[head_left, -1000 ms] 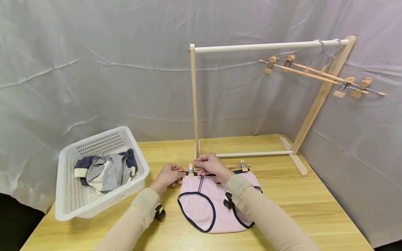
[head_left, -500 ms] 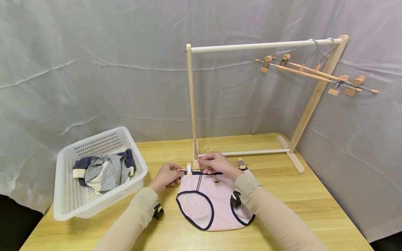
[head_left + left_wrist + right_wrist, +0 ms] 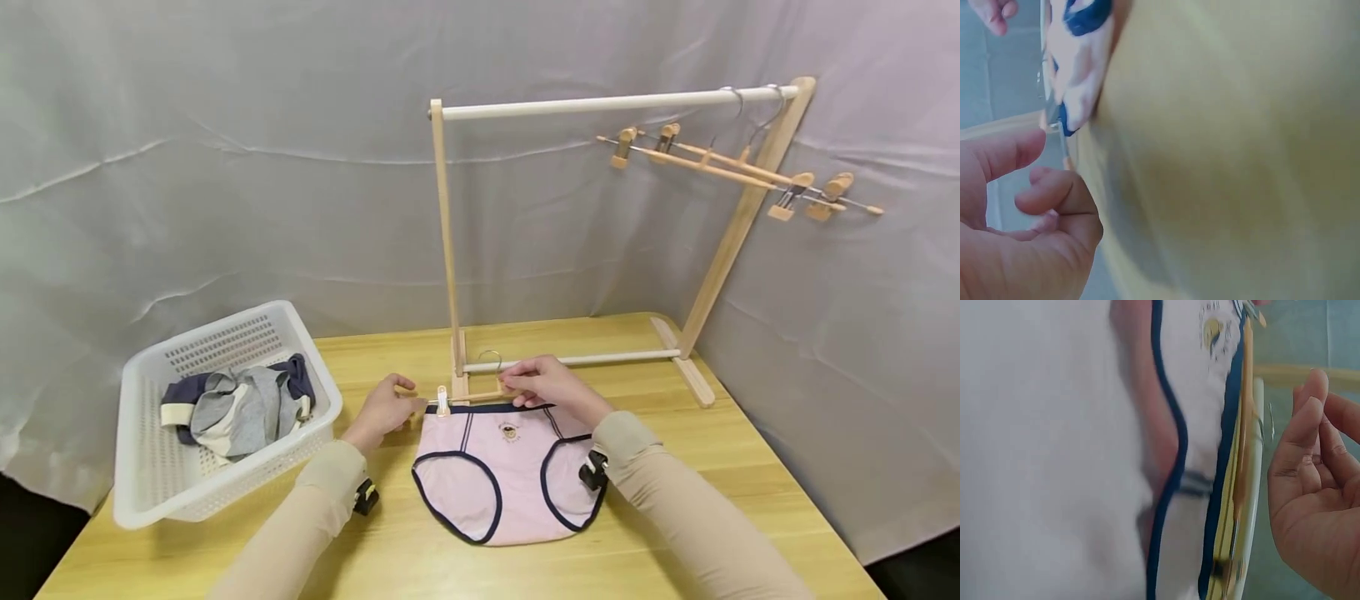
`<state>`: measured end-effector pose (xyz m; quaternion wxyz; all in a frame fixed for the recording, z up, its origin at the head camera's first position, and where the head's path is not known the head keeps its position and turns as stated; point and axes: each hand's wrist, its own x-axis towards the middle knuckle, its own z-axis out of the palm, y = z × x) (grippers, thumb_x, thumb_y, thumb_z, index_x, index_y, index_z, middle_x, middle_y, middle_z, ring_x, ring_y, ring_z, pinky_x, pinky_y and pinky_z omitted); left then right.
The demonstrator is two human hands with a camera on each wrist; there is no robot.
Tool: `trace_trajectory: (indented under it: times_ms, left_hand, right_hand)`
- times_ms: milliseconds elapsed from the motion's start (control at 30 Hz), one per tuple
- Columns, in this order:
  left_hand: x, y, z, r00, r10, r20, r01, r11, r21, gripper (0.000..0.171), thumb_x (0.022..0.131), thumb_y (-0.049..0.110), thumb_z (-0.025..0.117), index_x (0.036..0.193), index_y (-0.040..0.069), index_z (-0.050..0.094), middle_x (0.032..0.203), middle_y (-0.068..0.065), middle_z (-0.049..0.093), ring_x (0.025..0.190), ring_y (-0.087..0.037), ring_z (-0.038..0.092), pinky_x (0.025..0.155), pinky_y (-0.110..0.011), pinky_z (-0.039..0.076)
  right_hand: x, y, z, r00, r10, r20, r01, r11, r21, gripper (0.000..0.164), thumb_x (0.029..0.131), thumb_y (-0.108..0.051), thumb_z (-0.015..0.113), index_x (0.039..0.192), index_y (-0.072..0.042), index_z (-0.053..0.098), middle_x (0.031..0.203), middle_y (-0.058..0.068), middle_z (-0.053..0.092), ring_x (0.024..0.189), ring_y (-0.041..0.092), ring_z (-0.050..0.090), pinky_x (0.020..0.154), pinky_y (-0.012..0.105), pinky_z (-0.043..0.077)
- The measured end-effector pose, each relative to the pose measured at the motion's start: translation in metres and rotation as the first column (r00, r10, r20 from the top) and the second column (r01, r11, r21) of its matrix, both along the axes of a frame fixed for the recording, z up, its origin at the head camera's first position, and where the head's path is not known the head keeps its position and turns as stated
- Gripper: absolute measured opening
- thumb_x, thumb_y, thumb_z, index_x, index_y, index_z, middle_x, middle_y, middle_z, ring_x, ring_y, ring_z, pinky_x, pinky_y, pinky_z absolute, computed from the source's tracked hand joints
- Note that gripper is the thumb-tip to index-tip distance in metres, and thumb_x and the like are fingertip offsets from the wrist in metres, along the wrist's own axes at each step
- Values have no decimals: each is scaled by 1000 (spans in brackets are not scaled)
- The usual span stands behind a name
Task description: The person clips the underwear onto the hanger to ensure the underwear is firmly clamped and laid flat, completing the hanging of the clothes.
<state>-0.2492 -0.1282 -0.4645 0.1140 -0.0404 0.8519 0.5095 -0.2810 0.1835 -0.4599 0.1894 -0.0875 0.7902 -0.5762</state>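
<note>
A pair of pink underpants (image 3: 521, 483) with navy trim lies flat on the table, waistband toward the back. Along that waistband runs a wooden clip hanger (image 3: 480, 397), its left clip (image 3: 442, 402) biting the fabric's left corner. Just left of this clip is my left hand (image 3: 384, 414), thumb and forefinger apart with nothing between them in the left wrist view. My right hand (image 3: 551, 387) is near the hanger's hook, hiding the right clip in the head view. In the right wrist view, its thumb and fingertips come together beside the hanger, with no object between them.
A white basket (image 3: 135, 433) at the left holds grey, navy and cream clothes (image 3: 247, 408). Behind the underpants stands a wooden rack (image 3: 447, 242). Two more clip hangers (image 3: 705, 162) hang at the right of its white top rail (image 3: 600, 104).
My right hand has shifted right along the hanger, uncovering its middle and hook. My left hand has drawn slightly away from the left clip and its fingers have spread. The head view has shifted slightly.
</note>
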Motion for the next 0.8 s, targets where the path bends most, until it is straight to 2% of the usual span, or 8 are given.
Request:
trace_trajectory:
  times_ms: [133,333,433,567,733,800]
  left_hand:
    - [-2,4,11,997,-28,-77,20,994,-103,47,101,23,72,140,4,55,95,-8,62,76,-19,57,66,-30,46]
    - [-6,28,24,982,-73,-177,47,988,-150,38,99,17,73,131,2,61,80,-2,57,65,-15,51,60,-28,43]
    - [-12,45,25,967,-128,-219,97,984,-148,28,98,14,73,121,2,65,77,-1,57,63,-14,51,58,-27,43]
    - [-18,71,25,943,-215,-253,183,973,-142,13,97,12,73,108,5,69,83,-3,63,71,-15,56,62,-25,46]
    - [-24,104,30,910,-316,-268,276,945,-178,7,98,12,74,103,6,73,88,-6,71,75,-15,60,65,-25,48]
    - [-27,116,32,894,-350,-279,296,930,-219,7,98,13,74,102,7,74,87,-5,72,74,-14,60,66,-25,47]
  right_hand:
    - [4,17,4,1000,-13,-26,13,1000,24,34,109,-18,65,135,4,69,121,21,78,74,8,73,67,21,59]
    - [6,40,4,998,-58,-33,59,998,10,37,107,-16,66,135,9,67,113,18,79,71,8,71,63,20,55]
    - [8,54,4,996,-66,-68,67,998,21,36,107,-12,66,132,13,66,115,23,78,71,8,70,64,21,54]
    - [9,73,3,991,-62,-122,69,996,60,33,107,-8,64,128,16,66,112,28,77,72,9,70,67,23,58]
    - [10,91,2,984,-98,-151,115,987,111,29,105,-8,68,122,15,69,99,24,77,72,10,69,67,24,60]
    - [10,96,2,980,-115,-164,138,980,140,28,104,-9,70,120,14,70,96,22,77,70,10,68,66,23,59]
